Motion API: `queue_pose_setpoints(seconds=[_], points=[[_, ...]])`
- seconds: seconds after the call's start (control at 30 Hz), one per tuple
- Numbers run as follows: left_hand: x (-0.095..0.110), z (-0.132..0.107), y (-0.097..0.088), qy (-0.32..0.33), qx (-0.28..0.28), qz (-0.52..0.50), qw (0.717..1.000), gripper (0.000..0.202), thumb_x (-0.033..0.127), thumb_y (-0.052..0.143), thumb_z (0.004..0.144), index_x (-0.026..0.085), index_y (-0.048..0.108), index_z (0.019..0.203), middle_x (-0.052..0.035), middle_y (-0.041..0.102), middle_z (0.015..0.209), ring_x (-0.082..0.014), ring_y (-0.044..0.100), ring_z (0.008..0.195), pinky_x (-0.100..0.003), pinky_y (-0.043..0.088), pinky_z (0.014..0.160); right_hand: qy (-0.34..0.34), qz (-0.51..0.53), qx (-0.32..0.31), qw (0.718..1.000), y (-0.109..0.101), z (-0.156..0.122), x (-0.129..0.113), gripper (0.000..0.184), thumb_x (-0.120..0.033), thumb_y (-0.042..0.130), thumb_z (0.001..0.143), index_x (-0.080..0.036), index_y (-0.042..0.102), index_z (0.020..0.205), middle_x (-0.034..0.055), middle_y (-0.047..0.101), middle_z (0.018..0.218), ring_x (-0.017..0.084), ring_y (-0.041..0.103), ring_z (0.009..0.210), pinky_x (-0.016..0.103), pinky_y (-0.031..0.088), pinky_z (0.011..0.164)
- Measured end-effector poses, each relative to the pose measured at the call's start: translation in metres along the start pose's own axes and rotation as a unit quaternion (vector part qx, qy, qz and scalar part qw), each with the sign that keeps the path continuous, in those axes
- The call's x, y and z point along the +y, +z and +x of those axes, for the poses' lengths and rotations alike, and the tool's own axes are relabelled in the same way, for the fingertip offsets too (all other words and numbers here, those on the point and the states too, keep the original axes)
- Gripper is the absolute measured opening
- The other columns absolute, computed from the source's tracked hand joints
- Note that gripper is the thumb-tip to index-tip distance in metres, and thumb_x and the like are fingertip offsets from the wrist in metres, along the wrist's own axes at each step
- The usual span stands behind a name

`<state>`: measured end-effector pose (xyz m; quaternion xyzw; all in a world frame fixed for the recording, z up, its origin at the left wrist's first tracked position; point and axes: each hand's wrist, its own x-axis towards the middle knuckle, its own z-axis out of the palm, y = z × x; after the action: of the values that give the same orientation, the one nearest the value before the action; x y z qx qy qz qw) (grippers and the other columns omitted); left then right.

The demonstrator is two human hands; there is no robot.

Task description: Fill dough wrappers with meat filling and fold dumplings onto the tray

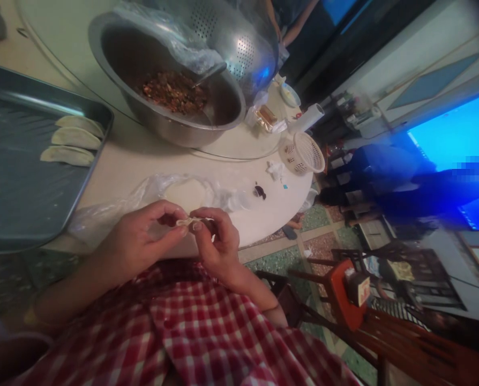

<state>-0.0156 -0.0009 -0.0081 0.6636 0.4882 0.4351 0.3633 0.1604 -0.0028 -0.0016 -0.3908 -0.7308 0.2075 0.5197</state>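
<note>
Between my two hands, close to the table's near edge, is a small dumpling point(189, 220), its pale dough edge pinched by the fingertips. My left hand point(145, 230) grips it from the left with thumb and forefinger. On the other side my right hand point(219, 241) pinches the same edge; the fingers hide most of the dumpling. Just beyond them, a stack of round dough wrappers point(186, 193) lies on a clear plastic bag point(143, 190). Farther off stands a big metal bowl point(167, 131) with minced filling point(175, 91) and a spoon point(210, 74) in it.
At left, a dark metal tray point(18, 198) carries three folded dumplings point(75, 138). A perforated colander point(243, 48) stands behind the bowl. Toward the right are a white plastic basket point(304, 154), crumpled tissue point(275, 170) and a plastic-wrapped package point(267, 118). Another person's arm point(299, 24) shows at the top.
</note>
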Motion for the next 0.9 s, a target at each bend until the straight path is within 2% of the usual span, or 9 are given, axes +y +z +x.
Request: queue_pose_setpoints(seconds=[0.1, 0.17, 0.27, 0.33, 0.43, 0.5, 0.7, 0.8, 0.9], points=[[0.004, 0.002, 0.003, 0.059, 0.056, 0.023, 0.996, 0.015, 0.040, 0.063, 0.088, 0.025, 0.068, 0.087, 0.0051, 0.072, 0.079, -0.0123, 0.067, 0.070, -0.020, 0.053, 0.067, -0.020, 0.004, 0.005, 1.000, 0.001, 0.000, 0.000, 0.015, -0.020, 0.055, 0.099, -0.024, 0.061, 0.111, 0.0029, 0.072, 0.095, 0.013, 0.068, 0.083, 0.026, 0.058, 0.070], [0.004, 0.002, 0.004, 0.096, 0.073, 0.031, 0.992, 0.012, 0.036, 0.061, 0.089, 0.026, 0.068, 0.089, 0.0054, 0.073, 0.081, -0.0107, 0.068, 0.072, -0.018, 0.053, 0.070, -0.027, 0.009, 0.013, 1.000, 0.000, 0.000, 0.001, 0.016, -0.019, 0.055, 0.099, -0.024, 0.062, 0.112, 0.0028, 0.072, 0.095, 0.014, 0.069, 0.084, 0.026, 0.058, 0.071], [-0.001, 0.001, 0.005, 0.106, 0.073, 0.033, 0.991, 0.013, 0.035, 0.063, 0.090, 0.027, 0.070, 0.098, 0.0058, 0.075, 0.088, -0.0092, 0.070, 0.077, -0.016, 0.054, 0.075, -0.043, 0.001, 0.018, 0.999, -0.001, 0.002, 0.004, 0.018, -0.018, 0.054, 0.099, -0.025, 0.061, 0.114, 0.0030, 0.072, 0.096, 0.015, 0.069, 0.086, 0.028, 0.059, 0.073], [-0.005, 0.000, 0.005, 0.097, 0.074, 0.030, 0.992, 0.016, 0.037, 0.066, 0.089, 0.028, 0.070, 0.102, 0.0070, 0.075, 0.087, -0.0084, 0.070, 0.075, -0.014, 0.053, 0.072, -0.072, -0.012, 0.010, 0.997, -0.002, 0.003, 0.004, 0.023, -0.015, 0.053, 0.098, -0.026, 0.060, 0.117, 0.0036, 0.073, 0.099, 0.016, 0.070, 0.090, 0.030, 0.060, 0.076], [-0.007, 0.001, 0.004, 0.103, 0.075, 0.016, 0.992, 0.012, 0.036, 0.067, 0.089, 0.029, 0.071, 0.098, 0.0084, 0.075, 0.082, -0.0075, 0.070, 0.071, -0.012, 0.051, 0.063, -0.113, -0.020, 0.005, 0.993, -0.004, 0.005, 0.004, 0.030, -0.010, 0.052, 0.097, -0.026, 0.058, 0.121, 0.0047, 0.074, 0.102, 0.016, 0.070, 0.093, 0.031, 0.060, 0.079], [-0.007, 0.002, 0.004, 0.118, 0.072, 0.001, 0.990, 0.008, 0.033, 0.065, 0.090, 0.029, 0.071, 0.094, 0.0084, 0.075, 0.083, -0.0073, 0.070, 0.072, -0.012, 0.051, 0.064, -0.129, -0.021, 0.007, 0.991, -0.004, 0.006, 0.004, 0.030, -0.009, 0.053, 0.096, -0.024, 0.058, 0.121, 0.0056, 0.074, 0.101, 0.017, 0.070, 0.091, 0.031, 0.061, 0.079], [-0.007, 0.003, 0.001, 0.143, 0.052, -0.001, 0.988, 0.016, 0.024, 0.056, 0.095, 0.030, 0.071, 0.100, 0.0085, 0.074, 0.093, -0.0063, 0.069, 0.082, -0.012, 0.051, 0.077, -0.113, -0.042, 0.003, 0.993, -0.006, 0.006, 0.005, 0.028, -0.010, 0.050, 0.097, -0.025, 0.057, 0.120, 0.0052, 0.073, 0.101, 0.017, 0.070, 0.091, 0.032, 0.061, 0.078], [-0.008, 0.002, 0.001, 0.145, 0.050, 0.012, 0.988, 0.014, 0.027, 0.058, 0.095, 0.030, 0.069, 0.103, 0.0077, 0.073, 0.094, -0.0068, 0.069, 0.084, -0.013, 0.051, 0.079, -0.110, -0.022, 0.007, 0.994, -0.007, 0.007, 0.005, 0.030, -0.009, 0.052, 0.096, -0.026, 0.059, 0.121, 0.0054, 0.074, 0.102, 0.017, 0.069, 0.093, 0.032, 0.060, 0.079], [-0.005, 0.003, 0.003, 0.167, 0.065, 0.038, 0.983, 0.009, 0.032, 0.065, 0.092, 0.026, 0.066, 0.098, 0.0059, 0.070, 0.089, -0.0080, 0.067, 0.080, -0.015, 0.050, 0.077, -0.114, -0.016, 0.006, 0.993, -0.007, 0.007, 0.004, 0.032, -0.008, 0.053, 0.096, -0.026, 0.059, 0.121, 0.0052, 0.074, 0.101, 0.017, 0.069, 0.092, 0.031, 0.060, 0.078]])
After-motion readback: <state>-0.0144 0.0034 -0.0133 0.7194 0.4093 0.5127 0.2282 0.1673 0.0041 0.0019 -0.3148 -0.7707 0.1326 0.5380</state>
